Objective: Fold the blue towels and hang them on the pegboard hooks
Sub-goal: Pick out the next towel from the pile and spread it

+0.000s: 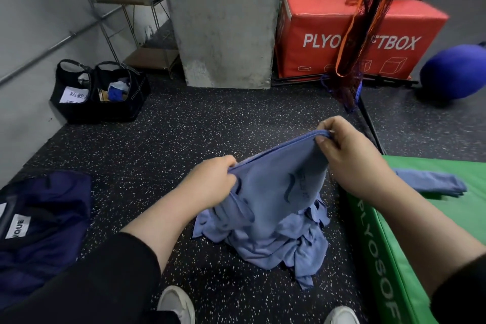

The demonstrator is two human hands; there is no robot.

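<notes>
A light blue towel [276,179] hangs stretched between my hands above the floor. My left hand [210,181] grips its lower left edge. My right hand [349,155] pinches the upper right corner, held higher. Below the towel lies a heap of several more blue towels [276,242] on the dark speckled floor. One folded blue towel [431,183] rests on the green plyo box at the right. No pegboard or hooks are in view.
The green plyo box [420,258] stands at my right, a red plyo box [355,31] behind it. A concrete pillar [223,21], a black bag [100,92], a navy jacket [39,231], a blue ball [455,71] and a hanging net strap [357,34] surround the floor.
</notes>
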